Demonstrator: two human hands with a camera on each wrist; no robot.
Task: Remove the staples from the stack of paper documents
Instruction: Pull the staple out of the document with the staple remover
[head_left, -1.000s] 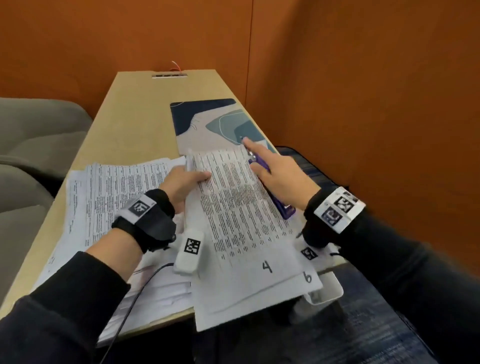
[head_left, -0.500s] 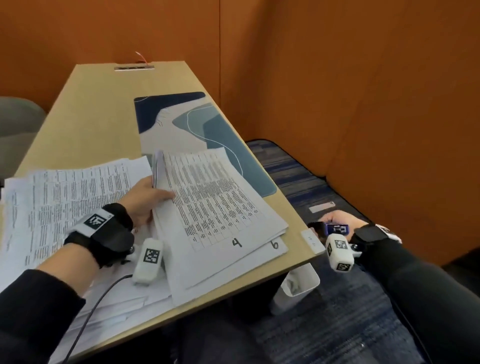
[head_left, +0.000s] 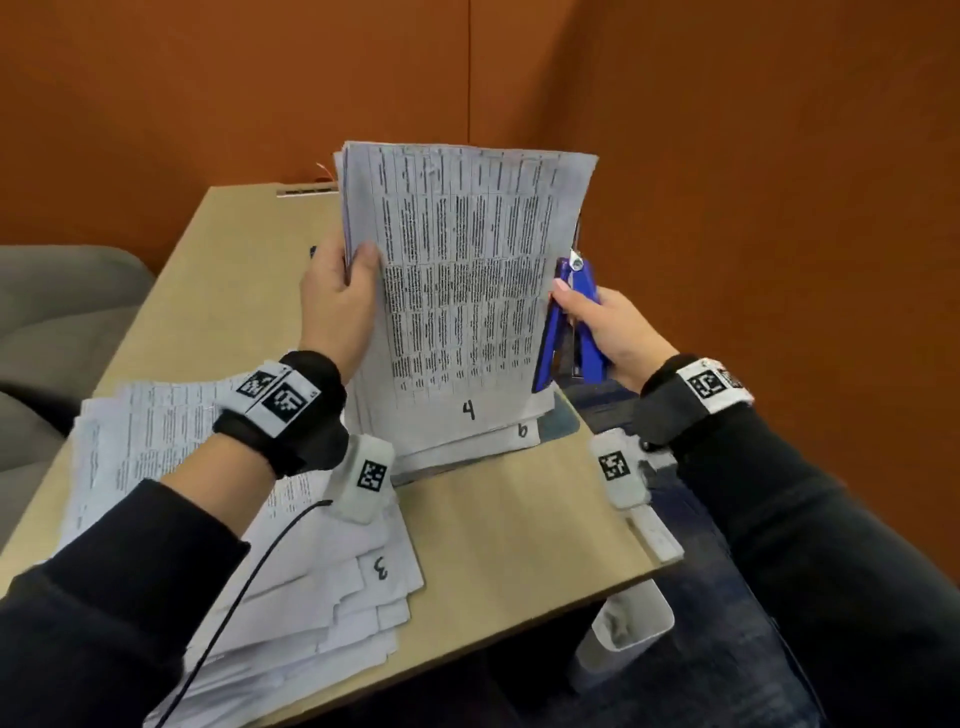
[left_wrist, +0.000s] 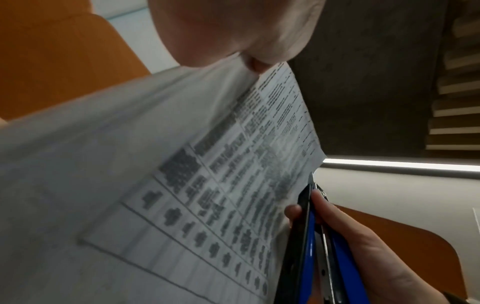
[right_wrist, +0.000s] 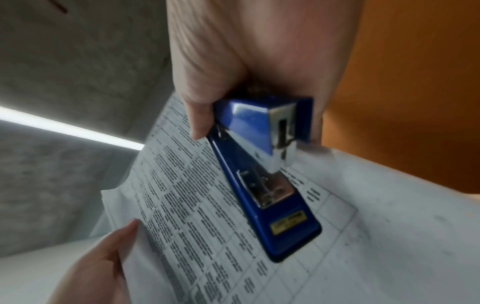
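Note:
My left hand (head_left: 343, 291) grips the left edge of a sheaf of printed documents (head_left: 467, 291), thumb on the front page, and holds it upright above the desk. Its bottom margin bears a handwritten 4, and a sheet marked 6 shows behind it. My right hand (head_left: 597, 322) grips a blue stapler (head_left: 569, 327) against the sheaf's right edge, its metal tip pointing up. The left wrist view has the printed page (left_wrist: 207, 185) and the stapler (left_wrist: 309, 246) edge-on. In the right wrist view the stapler (right_wrist: 262, 164) lies over the page (right_wrist: 197, 205). No staple is discernible.
A spread pile of loose printed sheets (head_left: 156, 467), one marked 3, covers the left of the wooden desk (head_left: 509, 535). A white cup (head_left: 623, 639) hangs below the desk's front right corner. Orange walls close in behind and to the right, and a grey sofa (head_left: 52, 312) stands left.
The sheaf, flat on the desk before, now stands upright in my left hand. My right hand came back up from beside the desk with the blue stapler to the sheaf's right edge.

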